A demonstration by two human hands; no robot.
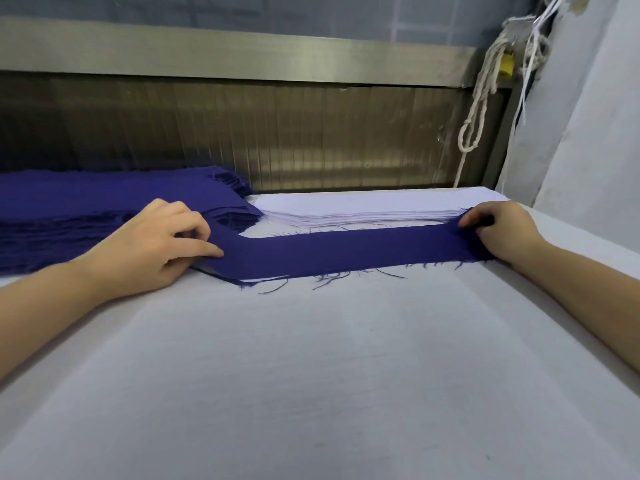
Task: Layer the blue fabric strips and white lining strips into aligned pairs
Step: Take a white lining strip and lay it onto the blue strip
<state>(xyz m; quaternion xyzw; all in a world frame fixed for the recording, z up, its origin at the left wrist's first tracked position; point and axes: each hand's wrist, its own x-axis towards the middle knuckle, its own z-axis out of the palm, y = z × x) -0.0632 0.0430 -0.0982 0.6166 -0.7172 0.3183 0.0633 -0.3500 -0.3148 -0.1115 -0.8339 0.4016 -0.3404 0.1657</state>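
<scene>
1. Head view, principal item: blue strip (346, 249), laid flat across mid-table from 9 to 3 o'clock. It lay over a white lining strip (263, 279), which showed only as a sliver at the near left corner.
2. Left hand (152, 244): fingers curled, thumb and forefinger pinching the strip's angled left end.
3. Right hand (498, 230): fingers curled over the right end at 3 o'clock, gripping it.
4. Hazard, skew: an uneven pull between the two hands would likely slide the blue layer off its lining. The lining was mostly hidden, so the match along the far edge could not be judged.
5. Hazard, fraying: loose threads (325, 277) along the near edge could snag on fingers and drag the pair when it is released.
6. Hazard, crowding: the left end touched the stack of blue strips (104, 199) at 9 o'clock, so a top piece might catch and shift.
7. Surroundings: stack of white lining strips (363, 209) at 12 o'clock, just behind the strip; white table cover (311, 375); metal rail (242, 53) beyond; rope (478, 109) hanging at 1 o'clock, well apart from the work.
</scene>
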